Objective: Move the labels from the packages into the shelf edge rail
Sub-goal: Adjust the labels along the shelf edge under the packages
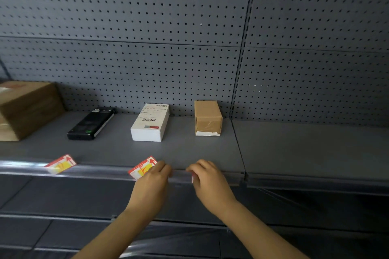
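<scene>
At the shelf's front edge, the left hand (154, 176) and right hand (205, 174) pinch the clear plastic rail (101, 171); two red-and-yellow paper labels (61, 164) sit tilted there, the right hand apparently seating a third; the packages beyond, a white box (150, 123) and a brown taped box (208, 118), look stripped.

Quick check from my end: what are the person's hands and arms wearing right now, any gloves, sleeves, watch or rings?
Nothing that shows. The left hand and right hand are both bare, with no gloves. Both forearms are uncovered all the way to the bottom edge of the head view, so no sleeve reaches into the picture. No watch, wristband or bracelet shows on either wrist, and no ring shows on the visible fingers.
</scene>
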The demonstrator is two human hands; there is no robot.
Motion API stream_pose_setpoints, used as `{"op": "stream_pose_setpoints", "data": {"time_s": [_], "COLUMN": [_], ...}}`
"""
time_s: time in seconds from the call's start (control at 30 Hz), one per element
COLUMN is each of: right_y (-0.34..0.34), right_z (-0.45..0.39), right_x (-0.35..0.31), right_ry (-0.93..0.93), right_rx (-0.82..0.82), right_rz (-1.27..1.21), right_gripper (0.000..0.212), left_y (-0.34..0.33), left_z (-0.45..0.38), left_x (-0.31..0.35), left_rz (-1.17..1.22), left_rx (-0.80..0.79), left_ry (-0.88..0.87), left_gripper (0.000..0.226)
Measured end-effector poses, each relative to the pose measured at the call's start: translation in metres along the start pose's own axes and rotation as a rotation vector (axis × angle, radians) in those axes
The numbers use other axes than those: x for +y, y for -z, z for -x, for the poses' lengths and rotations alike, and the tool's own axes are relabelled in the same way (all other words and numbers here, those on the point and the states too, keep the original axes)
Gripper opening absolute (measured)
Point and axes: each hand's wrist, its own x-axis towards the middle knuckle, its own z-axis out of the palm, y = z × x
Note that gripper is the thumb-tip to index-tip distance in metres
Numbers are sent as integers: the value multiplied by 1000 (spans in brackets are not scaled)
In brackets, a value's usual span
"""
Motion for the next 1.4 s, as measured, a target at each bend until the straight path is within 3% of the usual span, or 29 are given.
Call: {"op": "stream_pose_setpoints", "data": {"time_s": [0.2,0.3,0.57,0.83,0.97,1.1,1.2,1.3,1.4], "right_y": [-25,-35,-57,-64,-66,-67,-70,-73,-74], "right_z": [-23,-37,-58,-62,-55,-53,-54,-54,-53], "right_x": [-36,-48,-72,-86,-90,-92,-93,-94,-96], "right_ry": [-14,-21,-6,-136,-142,-104,-47,-18,7], "right_rx": [26,19,73,135,140,141,95,63,49], "right_rz": [-78,-70,-16,2,23,121,199,240,252], "right_gripper": [44,45,31,7,3,4,6,5,6], "left_y": [11,15,31,34,34,38,37,38,31], "left_z": [12,14,8,-1,-1,-1,-3,-2,-5], "left_x": [-38,-64,-107,-125,-122,-120,-126,-129,-135], "left_rz": [27,2,-8,-16,22,-80,-147,-155,-207], "left_rx": [123,112,-40,5,-10,-44,-23,-110,-88], "left_ry": [149,184,78,-43,-16,-78,-114,-98,-86], "left_gripper": [22,27,27,16,9,41,50,38,27]}}
